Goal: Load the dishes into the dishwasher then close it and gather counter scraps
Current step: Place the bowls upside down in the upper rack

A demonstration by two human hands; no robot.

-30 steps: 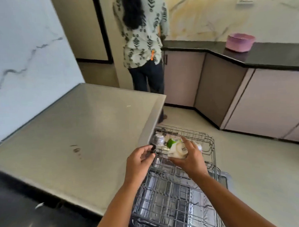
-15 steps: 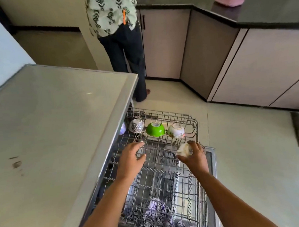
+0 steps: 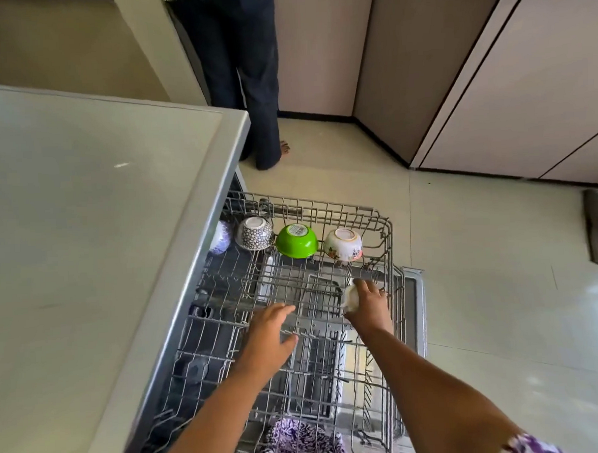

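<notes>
My right hand (image 3: 369, 300) is curled round a small white bowl (image 3: 350, 297), holding it low over the pulled-out grey wire dishwasher rack (image 3: 387, 243), just in front of the row already loaded. That row sits along the far edge, all upside down: a black-and-white patterned bowl (image 3: 254, 232), a bright green plastic bowl (image 3: 296, 241) and a white floral ceramic bowl (image 3: 343, 244), with a pale lilac bowl (image 3: 220, 237) half hidden under the edge of the grey table (image 3: 102, 217).

My left hand (image 3: 268, 334) hovers over the rack wires with relaxed fingers, gripping nothing.

The main risk I see is seating: if I let go before the small bowl's rim catches between tines, it could tip and roll into the floral bowl, or slip through to the lower level. I cannot tell which way up it is. Behind the rack a standing person's dark trouser legs (image 3: 250, 74) are close, so a careless shove of the rack could crowd them.
</notes>
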